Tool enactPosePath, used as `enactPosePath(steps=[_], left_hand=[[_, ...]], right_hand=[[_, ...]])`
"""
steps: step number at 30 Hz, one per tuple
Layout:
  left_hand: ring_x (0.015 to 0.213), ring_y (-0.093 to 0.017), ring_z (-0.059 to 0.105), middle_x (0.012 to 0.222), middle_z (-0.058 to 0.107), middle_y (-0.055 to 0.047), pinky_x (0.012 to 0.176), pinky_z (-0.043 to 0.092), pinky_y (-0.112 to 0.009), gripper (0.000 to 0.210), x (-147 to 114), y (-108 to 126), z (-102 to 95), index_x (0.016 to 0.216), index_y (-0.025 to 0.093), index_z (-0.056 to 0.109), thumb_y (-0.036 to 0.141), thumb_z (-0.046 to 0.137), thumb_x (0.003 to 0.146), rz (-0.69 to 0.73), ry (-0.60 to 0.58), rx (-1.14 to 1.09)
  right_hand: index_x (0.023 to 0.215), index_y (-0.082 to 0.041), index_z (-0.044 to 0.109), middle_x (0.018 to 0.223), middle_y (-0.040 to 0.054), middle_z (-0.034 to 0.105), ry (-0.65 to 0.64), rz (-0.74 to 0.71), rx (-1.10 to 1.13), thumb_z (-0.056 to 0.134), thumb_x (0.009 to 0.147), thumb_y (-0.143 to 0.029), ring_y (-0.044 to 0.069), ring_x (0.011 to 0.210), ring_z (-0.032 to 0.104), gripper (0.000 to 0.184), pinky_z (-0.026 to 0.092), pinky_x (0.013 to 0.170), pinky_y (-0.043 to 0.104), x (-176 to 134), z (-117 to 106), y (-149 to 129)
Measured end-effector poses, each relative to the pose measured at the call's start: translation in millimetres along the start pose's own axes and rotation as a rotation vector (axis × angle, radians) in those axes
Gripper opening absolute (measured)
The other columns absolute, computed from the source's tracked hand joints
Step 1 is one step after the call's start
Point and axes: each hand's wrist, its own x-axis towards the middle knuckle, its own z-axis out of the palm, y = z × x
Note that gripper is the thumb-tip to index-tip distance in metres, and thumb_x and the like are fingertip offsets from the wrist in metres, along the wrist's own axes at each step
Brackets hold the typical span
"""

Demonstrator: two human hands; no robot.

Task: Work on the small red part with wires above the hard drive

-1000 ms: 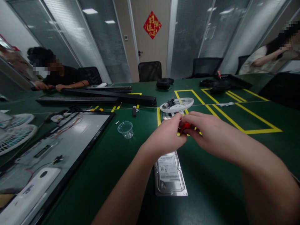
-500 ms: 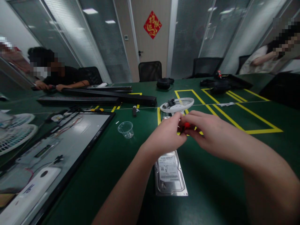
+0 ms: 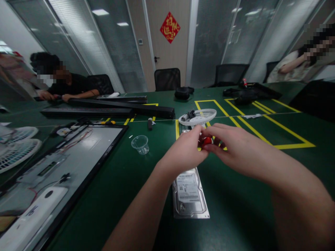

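My left hand (image 3: 187, 148) and my right hand (image 3: 230, 141) meet above the green table, fingers closed. Between the fingertips shows the rounded end of a small red object (image 3: 208, 141); its kind is mostly hidden. My right thumb and fingers pinch around it. The left fingertips are curled close beside it, and what they grip is concealed. Under my left hand and nearer to me lies a silver hard drive (image 3: 188, 197), label up, its far end covered by the hands. Just beyond them is a white perforated basket (image 3: 209, 114) with a dark grey part in it.
A clear plastic cup (image 3: 140, 144) stands left of my hands. Farther left lies an opened display panel (image 3: 86, 150) with a white case on it. Long black bars (image 3: 110, 111) lie behind, near a seated person (image 3: 78, 85). Another person (image 3: 285, 69) sits at far right.
The red end between my fingers has turned and now shows larger, shifted slightly left and down. Both hands have stayed almost in place, and the hard drive has not moved.
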Motion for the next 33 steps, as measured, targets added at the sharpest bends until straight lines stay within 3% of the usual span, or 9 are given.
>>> enactPosePath(steps=[4, 9, 13, 16, 21, 29, 33], left_hand=[[0.104, -0.027, 0.075, 0.114, 0.078, -0.01, 0.088, 0.06, -0.039, 0.029, 0.3, -0.2, 1.3, 0.115, 0.02, 0.062, 0.011, 0.066, 0.088, 0.002, 0.014, 0.018], [0.103, -0.026, 0.076, 0.116, 0.079, -0.011, 0.09, 0.061, -0.04, 0.032, 0.9, -0.9, 1.9, 0.117, 0.019, 0.063, 0.015, 0.072, 0.086, 0.031, -0.002, -0.023], [0.101, -0.025, 0.076, 0.112, 0.079, -0.009, 0.086, 0.06, -0.038, 0.03, 0.3, -1.2, 1.1, 0.116, 0.02, 0.063, 0.015, 0.07, 0.087, 0.002, 0.0, -0.023], [0.101, -0.026, 0.076, 0.112, 0.079, -0.009, 0.084, 0.059, -0.037, 0.029, -0.4, -0.7, 0.6, 0.115, 0.02, 0.062, 0.015, 0.069, 0.087, 0.001, 0.001, -0.006], [0.104, -0.025, 0.075, 0.113, 0.077, -0.008, 0.087, 0.059, -0.037, 0.029, -0.3, 0.0, 0.2, 0.11, 0.02, 0.06, 0.009, 0.067, 0.084, 0.026, -0.002, -0.031], [0.103, -0.026, 0.076, 0.111, 0.079, -0.008, 0.085, 0.059, -0.037, 0.031, 0.2, -1.5, 0.0, 0.113, 0.021, 0.06, 0.012, 0.069, 0.084, 0.023, -0.009, -0.034], [0.103, -0.025, 0.076, 0.112, 0.077, -0.008, 0.086, 0.058, -0.037, 0.028, 0.0, -1.7, -0.5, 0.112, 0.021, 0.059, 0.01, 0.066, 0.086, 0.034, 0.001, -0.028]], right_hand=[[0.119, -0.022, 0.076, 0.115, 0.0093, 0.08, 0.02, -0.034, 0.007, 0.055, 0.094, -0.001, 0.026, 0.098, 0.074, 0.039, 0.053, 0.082, 0.037, -0.7, -0.3, 2.3], [0.114, -0.021, 0.078, 0.103, 0.0087, 0.083, -0.009, 0.065, -0.028, 0.064, 0.099, -0.016, 0.026, 0.085, 0.075, 0.021, 0.051, 0.071, 0.036, -0.2, 1.7, 4.9], [0.118, -0.021, 0.078, 0.103, 0.0092, 0.082, -0.033, 0.09, -0.02, 0.066, 0.102, -0.023, 0.026, 0.083, 0.074, 0.02, 0.05, 0.07, 0.036, -1.7, 1.4, 3.8], [0.123, -0.023, 0.076, 0.11, 0.0082, 0.08, -0.009, 0.025, 0.009, 0.065, 0.099, -0.015, 0.025, 0.091, 0.073, 0.027, 0.05, 0.075, 0.036, -2.6, -0.2, 2.8], [0.109, -0.023, 0.072, 0.11, 0.0068, 0.077, -0.03, -0.052, 0.07, 0.056, 0.094, 0.0, 0.022, 0.093, 0.071, 0.031, 0.05, 0.079, 0.033, -0.8, -1.5, 0.6], [0.117, -0.021, 0.077, 0.104, 0.0083, 0.082, -0.051, 0.06, 0.015, 0.066, 0.101, -0.018, 0.025, 0.085, 0.074, 0.02, 0.05, 0.071, 0.035, 1.6, 0.2, -0.3], [0.118, -0.022, 0.077, 0.11, 0.0081, 0.081, -0.009, 0.004, 0.026, 0.065, 0.097, -0.011, 0.025, 0.09, 0.074, 0.027, 0.051, 0.073, 0.035, 0.1, -1.1, 0.1]])
